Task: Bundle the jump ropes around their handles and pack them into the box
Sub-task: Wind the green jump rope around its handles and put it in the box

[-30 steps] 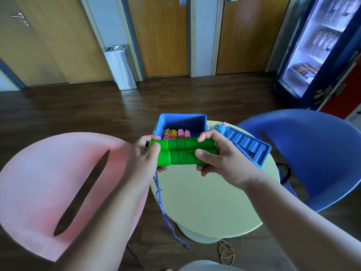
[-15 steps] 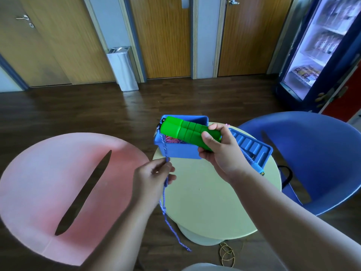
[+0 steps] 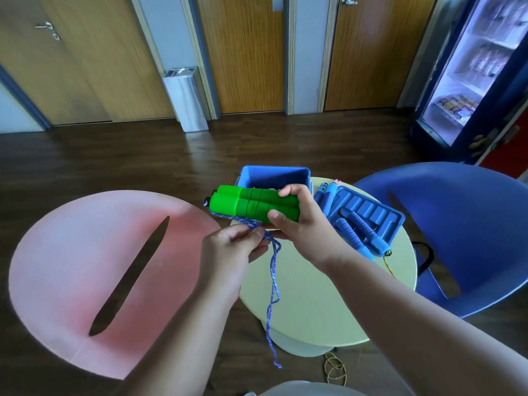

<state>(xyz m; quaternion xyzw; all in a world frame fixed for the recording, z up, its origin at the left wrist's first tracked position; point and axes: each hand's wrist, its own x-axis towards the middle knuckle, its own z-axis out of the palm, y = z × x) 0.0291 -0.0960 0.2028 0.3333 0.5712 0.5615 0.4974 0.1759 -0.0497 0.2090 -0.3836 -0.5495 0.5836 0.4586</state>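
My right hand point(image 3: 297, 224) grips two green jump-rope handles point(image 3: 245, 205), held side by side in front of the open blue box point(image 3: 275, 175). Their blue rope point(image 3: 273, 284) runs from the handles' left end down past the table edge. My left hand point(image 3: 231, 250) pinches that rope just below the handles. The box stands at the far edge of the round pale-yellow table point(image 3: 320, 298); its contents are mostly hidden behind the handles. A blue-handled jump rope point(image 3: 357, 235) lies on the blue box lid point(image 3: 371, 212) to the right.
A pink chair point(image 3: 85, 252) stands to the left of the table and a blue chair point(image 3: 471, 224) to the right. Rubber bands point(image 3: 334, 370) lie on the wooden floor below the table. A drinks fridge point(image 3: 480, 72) is at the far right.
My right hand has brought the green handles lower and closer, tilting them more level. My left hand has slid up the rope to just below the handles.
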